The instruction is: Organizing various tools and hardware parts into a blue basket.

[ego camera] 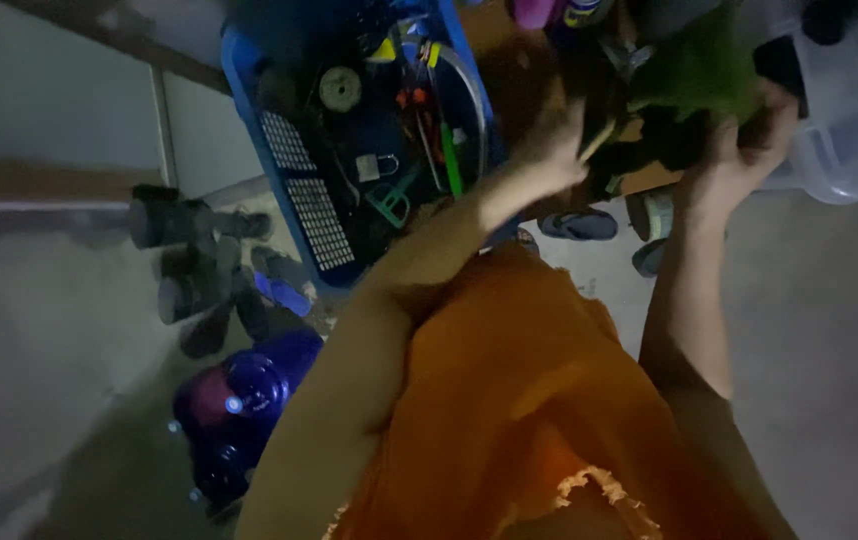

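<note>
My left hand (549,150) pinches a thin stick (601,140), fingers closed round it. My right hand (744,150) grips the green bundle (699,70), fingers curled, beside the blue crate (249,90).

Crate (249,90): blue, with white grid-patterned panels on its wall. Garment (539,400): orange, pale lace trim at hem; leafy bundle (699,65): green. Round container (239,410): purple; floor (829,320): grey; bin (849,150): clear plastic.

Tools (404,130) seemingly inside crate (249,80)
</note>
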